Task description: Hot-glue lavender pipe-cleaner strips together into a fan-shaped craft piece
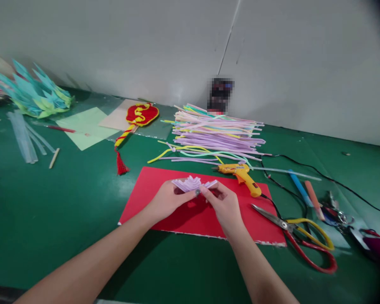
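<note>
Between my hands is a small folded piece of pale lilac strips (pixel 191 184), fanned in zigzag points. My left hand (pixel 169 198) is closed on its left side, thumb along the front. My right hand (pixel 223 203) pinches its right end, the thumbs nearly meeting at the middle. Both hands are just above a red board (pixel 139 202) lying on the green table. A yellow hot glue gun (pixel 240 174) rests across the board's upper right edge, nozzle pointing left. Scissors (pixel 285 226) with one yellow and one red handle lie at its right side, blades partly apart.
Behind the board lies a heap of pastel pipe cleaners (pixel 218 135). A red and yellow fan-shaped ornament (pixel 142 115) with a tassel lies left, near green paper (pixel 87 126), clear glue sticks (pixel 23 137) and a turquoise paper craft (pixel 34 95). Markers (pixel 300 190) and a black cord (pixel 329 177) are right.
</note>
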`<move>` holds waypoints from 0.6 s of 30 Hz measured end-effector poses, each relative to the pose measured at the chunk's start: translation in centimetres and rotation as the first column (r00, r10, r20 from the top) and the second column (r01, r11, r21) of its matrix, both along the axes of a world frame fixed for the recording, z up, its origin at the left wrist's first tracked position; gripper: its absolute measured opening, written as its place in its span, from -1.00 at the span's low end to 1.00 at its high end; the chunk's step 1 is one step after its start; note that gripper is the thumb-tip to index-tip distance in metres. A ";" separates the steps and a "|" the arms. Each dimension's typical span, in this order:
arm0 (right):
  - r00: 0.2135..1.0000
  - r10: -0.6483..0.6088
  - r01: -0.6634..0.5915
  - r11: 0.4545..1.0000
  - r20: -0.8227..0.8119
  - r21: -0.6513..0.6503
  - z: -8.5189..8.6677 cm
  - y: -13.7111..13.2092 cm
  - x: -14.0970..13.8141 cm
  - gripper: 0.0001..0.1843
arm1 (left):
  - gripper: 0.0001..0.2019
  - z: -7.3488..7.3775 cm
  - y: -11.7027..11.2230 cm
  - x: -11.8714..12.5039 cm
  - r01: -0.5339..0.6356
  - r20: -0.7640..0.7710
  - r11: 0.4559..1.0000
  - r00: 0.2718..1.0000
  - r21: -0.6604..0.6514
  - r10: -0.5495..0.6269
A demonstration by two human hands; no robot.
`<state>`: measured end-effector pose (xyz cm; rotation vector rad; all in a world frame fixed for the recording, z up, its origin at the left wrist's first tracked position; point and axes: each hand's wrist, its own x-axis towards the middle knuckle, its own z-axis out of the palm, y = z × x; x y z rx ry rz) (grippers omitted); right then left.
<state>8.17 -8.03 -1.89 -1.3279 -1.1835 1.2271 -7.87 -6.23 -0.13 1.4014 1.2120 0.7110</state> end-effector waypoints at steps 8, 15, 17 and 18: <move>1.000 -0.014 0.014 1.000 0.009 0.009 0.0 0.0 0.0 -0.75 | -0.76 -0.1 0.1 0.0 -0.009 0.048 0.999 0.999 -0.038 0.011; 0.998 -0.057 0.058 0.998 -0.029 0.038 -0.2 0.1 0.3 -0.75 | -0.74 -0.3 0.0 0.0 0.010 0.060 0.999 0.998 -0.052 -0.007; 0.998 -0.052 0.053 0.998 -0.031 0.033 -0.2 0.1 0.3 -0.75 | -0.75 -0.4 0.0 0.0 0.007 0.066 0.999 0.998 -0.053 -0.004; 0.998 -0.051 0.052 0.998 -0.025 0.027 -0.1 0.1 0.2 -0.75 | -0.76 -0.4 0.0 0.0 0.002 0.069 0.998 0.998 -0.055 0.001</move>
